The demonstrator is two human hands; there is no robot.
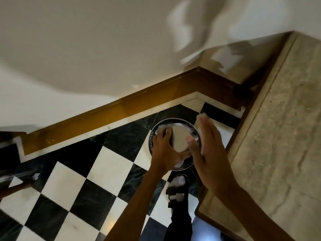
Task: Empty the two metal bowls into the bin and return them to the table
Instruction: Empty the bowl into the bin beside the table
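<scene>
A round dark bin point(152, 142) with a metal rim and a pale liner stands on the floor by the wall corner. My left hand point(163, 152) is shut on a metal bowl point(179, 140), holding it tipped over the bin's mouth so that its pale round face shows. My right hand point(211, 153) is just right of the bowl, fingers straight and together, thumb touching the bowl's edge. A pale rounded shape point(202, 117) shows at its fingertips; I cannot tell what it is or whether that hand holds it. No second bowl is clearly in view.
The beige stone table top point(281, 136) runs along the right, its edge close to my right hand. The floor point(107, 164) is black-and-white checkered tile with a brown skirting board point(104, 117). My sandalled foot point(177, 190) stands just before the bin. A wooden leg point(15, 187) is at far left.
</scene>
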